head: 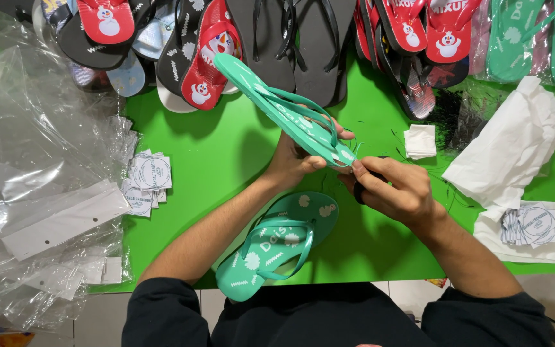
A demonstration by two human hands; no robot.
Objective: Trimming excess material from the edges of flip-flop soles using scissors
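Note:
My left hand (298, 156) grips a teal flip-flop (277, 106) by its heel end and holds it tilted above the green table (226, 148), toe pointing up and left. My right hand (394, 189) is closed on a small black tool (361, 191) and pinches at the heel end of the same flip-flop, where the two hands meet. A second teal flip-flop (276, 244) with white leaf prints lies flat on the table below my hands, near the front edge.
Clear plastic bags (40, 173) are heaped at the left beside a stack of white paper tags (146, 180). Red, black and teal flip-flops (277, 38) line the far edge. At the right lie white paper (515, 148), more tags (531, 225) and black plastic ties (454, 115).

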